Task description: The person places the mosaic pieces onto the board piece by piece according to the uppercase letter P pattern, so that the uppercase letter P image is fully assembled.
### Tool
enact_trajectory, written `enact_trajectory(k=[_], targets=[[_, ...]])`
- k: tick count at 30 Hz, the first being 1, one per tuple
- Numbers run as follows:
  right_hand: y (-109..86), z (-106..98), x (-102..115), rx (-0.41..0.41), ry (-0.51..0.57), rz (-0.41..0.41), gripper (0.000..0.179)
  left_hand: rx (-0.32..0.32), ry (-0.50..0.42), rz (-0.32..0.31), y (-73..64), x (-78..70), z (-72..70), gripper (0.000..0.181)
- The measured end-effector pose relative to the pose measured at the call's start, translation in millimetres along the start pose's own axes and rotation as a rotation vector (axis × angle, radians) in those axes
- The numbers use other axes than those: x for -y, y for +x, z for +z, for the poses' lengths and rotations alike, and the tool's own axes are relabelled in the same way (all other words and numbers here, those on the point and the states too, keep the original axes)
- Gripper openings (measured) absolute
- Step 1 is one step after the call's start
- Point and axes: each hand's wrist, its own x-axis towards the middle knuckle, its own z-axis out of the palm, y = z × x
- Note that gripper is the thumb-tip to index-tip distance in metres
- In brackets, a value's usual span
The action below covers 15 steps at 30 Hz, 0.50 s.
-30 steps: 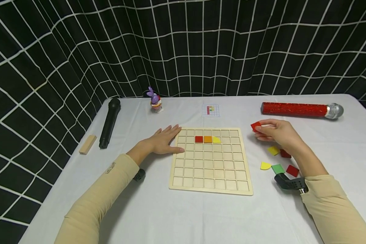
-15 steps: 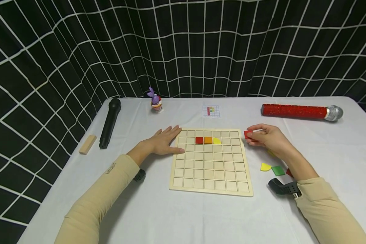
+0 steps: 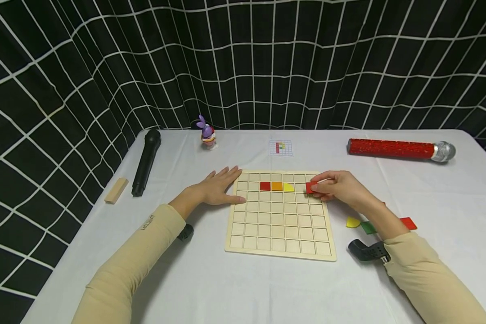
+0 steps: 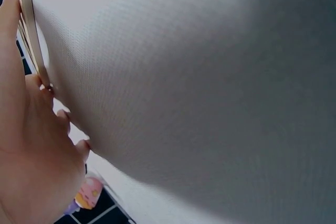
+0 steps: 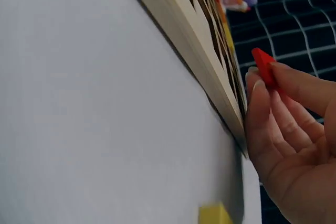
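Observation:
My left hand (image 3: pixel 216 189) rests with spread fingers on the left edge of a wooden grid board (image 3: pixel 277 219). In the board's second row from the back lie a dark red square tile (image 3: pixel 265 186), an orange square tile (image 3: pixel 277 186) and a yellow quarter-round tile (image 3: pixel 289 186). Above the board's right side, my right hand (image 3: pixel 342 191) pinches a red tile (image 3: pixel 310 187) between thumb and fingertips. The right wrist view shows this red tile (image 5: pixel 264 65) held up off the board. Near my right forearm lie a yellow tile (image 3: pixel 353 222), a green tile (image 3: pixel 368 227) and a red tile (image 3: pixel 408 223), partly hidden.
Behind the board lies a small printed pattern card (image 3: pixel 281 147). A purple-topped figurine (image 3: pixel 207 135) stands at the back left. Further left are a black microphone (image 3: pixel 146 163) and a wooden block (image 3: pixel 116 191). A red microphone (image 3: pixel 393 148) with a silver head lies at the back right.
My right hand has moved left with the red tile, from beside the board to over its right columns. My left hand has stayed in place.

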Motion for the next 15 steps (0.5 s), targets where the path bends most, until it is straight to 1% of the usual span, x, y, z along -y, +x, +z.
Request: enact_trajectory(k=[3,10,15], targets=[[1.9,8,4,0.021,-0.017,0.004,0.037,-0.001,0.003,0.000,0.1,0.0,0.2,0.096],[6.5,22,10,0.059,-0.021,0.019,0.039,-0.004,-0.003,0.006,0.4,0.2,0.5,0.096],[10.5,29,14,0.085,0.018,0.026,0.037,-0.002,-0.002,0.003,-0.7,-0.1,0.1,0.096]])
